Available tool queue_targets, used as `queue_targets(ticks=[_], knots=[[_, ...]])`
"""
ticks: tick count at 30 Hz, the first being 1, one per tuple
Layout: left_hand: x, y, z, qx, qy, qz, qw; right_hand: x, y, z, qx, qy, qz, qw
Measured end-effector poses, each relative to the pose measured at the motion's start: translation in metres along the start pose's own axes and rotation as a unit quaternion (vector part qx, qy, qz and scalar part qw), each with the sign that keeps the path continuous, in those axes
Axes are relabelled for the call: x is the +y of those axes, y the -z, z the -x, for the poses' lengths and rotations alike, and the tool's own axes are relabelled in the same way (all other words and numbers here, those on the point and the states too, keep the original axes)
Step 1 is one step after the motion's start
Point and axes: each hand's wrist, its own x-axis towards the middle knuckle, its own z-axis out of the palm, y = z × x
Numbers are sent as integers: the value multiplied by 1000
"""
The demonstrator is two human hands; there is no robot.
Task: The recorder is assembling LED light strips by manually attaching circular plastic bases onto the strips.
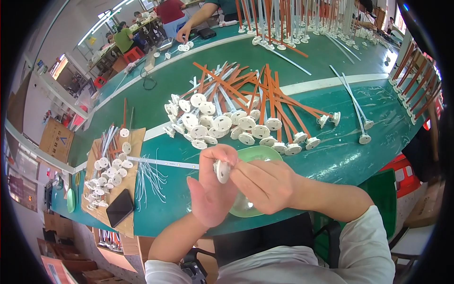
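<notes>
In front of me my left hand (213, 189) grips a round white plastic cap (222, 172). A pale LED strip (165, 163) runs from it out to the left. My right hand (267, 184) is closed in a pinch at the cap's right side, and whatever its fingertips hold is too small to make out. Under and behind both hands sits a light green bowl (260, 152), its contents mostly hidden. Just beyond it lies a heap of similar white caps (198, 120) with orange and white strips (272, 90) fanning away from me.
At left, cardboard (130, 142) carries more capped strips and a black phone (120, 208); thin white wires (150, 180) lie beside it. Two capped strips (352, 99) lie right. Upright strips (283, 23) stand at the back, where another person's hand (184, 33) reaches in.
</notes>
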Motion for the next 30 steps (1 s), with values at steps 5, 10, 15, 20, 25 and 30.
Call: queue_targets(ticks=[5,10,15,20,25,30], knots=[[-2,-1,1,11,28,40,999,-4,-8,5,24,10,-1,1000],[3,1,2,-8,26,95,995,1,-8,4,23,16,-20,999],[5,3,2,-18,12,61,998,0,-9,2,34,19,-39,998],[1,8,4,-31,27,24,999,3,-7,1,26,30,-49,998],[-2,1,2,16,24,-42,999,-3,-14,8,36,25,-35,998],[-1,6,6,17,37,7,999,0,-14,8,32,-8,-45,998]])
